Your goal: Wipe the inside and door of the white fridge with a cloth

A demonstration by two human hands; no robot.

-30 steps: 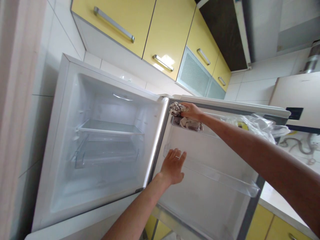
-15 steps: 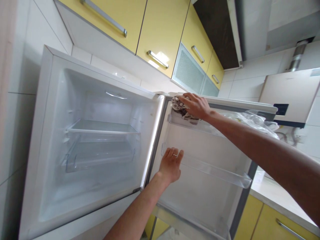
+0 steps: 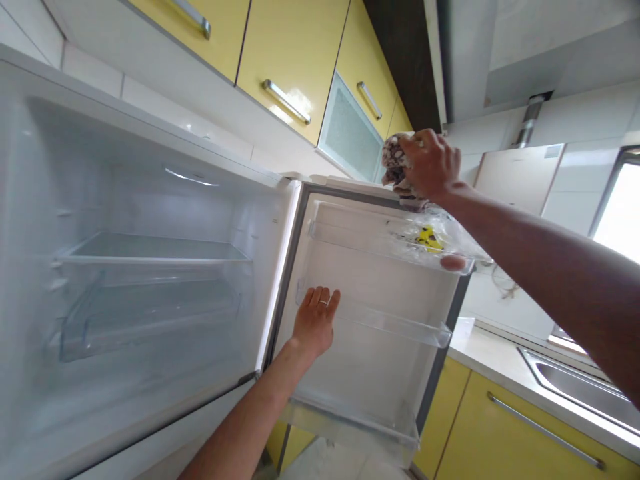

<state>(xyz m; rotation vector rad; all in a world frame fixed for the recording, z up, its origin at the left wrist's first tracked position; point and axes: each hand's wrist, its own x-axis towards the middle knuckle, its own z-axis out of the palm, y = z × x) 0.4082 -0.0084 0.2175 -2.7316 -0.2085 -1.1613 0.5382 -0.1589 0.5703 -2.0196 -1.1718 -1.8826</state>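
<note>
The right hand (image 3: 433, 164) clutches a patterned cloth (image 3: 395, 153) by the refrigerator door (image 3: 360, 370); whether the left hand (image 3: 313, 323) grips, I can't tell.

The window (image 3: 623, 217) at the right is washed out to white, and a sharp glare is thrown back by the yellow cabinet door (image 3: 295, 47) beside its handle (image 3: 286, 100). The fridge interior (image 3: 160, 207) is lit in pale, bluish grey, while the right forearm (image 3: 545, 260) is left in shade. Stretching is seen toward the edges, and the cloth (image 3: 394, 155) in the right hand (image 3: 435, 163) appears slightly blurred.
</note>
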